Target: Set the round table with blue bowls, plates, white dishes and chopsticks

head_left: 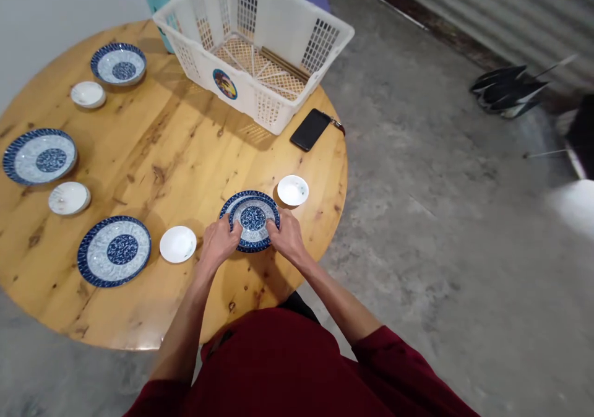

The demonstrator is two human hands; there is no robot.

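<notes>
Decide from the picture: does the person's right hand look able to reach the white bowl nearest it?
Probably yes: the white bowl sits just beyond the right hand, with nothing visible between them. That hand is gripping the blue-patterned dish, though, so it would likely need to let go first.

Open tabletop (195, 163) between plate (253, 219) and basket (250, 100)

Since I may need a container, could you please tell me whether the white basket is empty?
Not empty: long brown sticks lie along the bottom of the white basket.
</notes>
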